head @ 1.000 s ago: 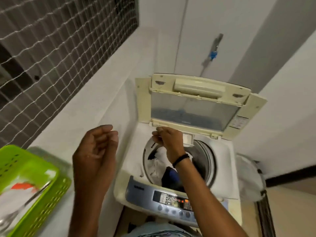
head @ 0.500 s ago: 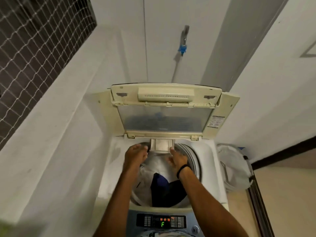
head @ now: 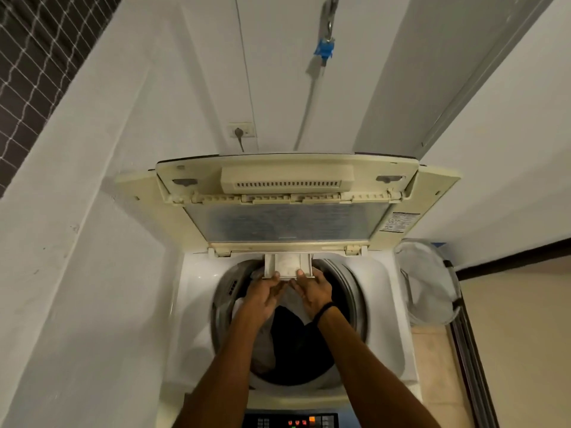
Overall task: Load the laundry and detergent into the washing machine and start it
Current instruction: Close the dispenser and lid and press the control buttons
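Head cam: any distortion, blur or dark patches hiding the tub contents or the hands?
Head view: wide-angle lens bows the wall and lid edges. The light is dim and warm. The dark laundry loses detail in shadow. The left hand and right hand on the drawer are sharp. The panel lights smear at the frame's bottom.

Open drum (head: 350, 291), upright lid (head: 287, 225) behind
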A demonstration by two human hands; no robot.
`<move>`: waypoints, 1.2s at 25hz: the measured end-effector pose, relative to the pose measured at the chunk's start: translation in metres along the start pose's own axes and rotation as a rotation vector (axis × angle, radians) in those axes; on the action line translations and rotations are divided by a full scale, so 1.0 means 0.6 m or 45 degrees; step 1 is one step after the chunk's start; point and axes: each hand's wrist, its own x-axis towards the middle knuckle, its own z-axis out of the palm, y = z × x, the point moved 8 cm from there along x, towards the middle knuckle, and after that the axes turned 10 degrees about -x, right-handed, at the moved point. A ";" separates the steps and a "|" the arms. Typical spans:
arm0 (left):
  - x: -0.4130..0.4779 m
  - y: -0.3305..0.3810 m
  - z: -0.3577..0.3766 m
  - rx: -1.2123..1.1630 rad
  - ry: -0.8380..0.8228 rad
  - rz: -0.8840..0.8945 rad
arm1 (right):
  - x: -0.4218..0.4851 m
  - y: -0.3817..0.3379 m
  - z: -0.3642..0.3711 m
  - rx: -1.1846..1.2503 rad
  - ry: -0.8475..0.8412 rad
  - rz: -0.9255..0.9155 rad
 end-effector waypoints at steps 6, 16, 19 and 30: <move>0.032 0.012 -0.003 -0.069 0.141 0.068 | 0.022 -0.006 0.002 -0.030 0.052 -0.001; 0.064 0.029 0.014 -0.069 0.159 0.150 | 0.045 -0.022 0.019 0.025 0.090 0.043; 0.073 0.031 0.011 -0.049 0.154 0.167 | 0.048 -0.020 0.018 0.020 0.086 0.056; 0.084 0.039 0.012 0.060 0.051 0.207 | 0.042 -0.034 0.017 -0.059 0.048 -0.005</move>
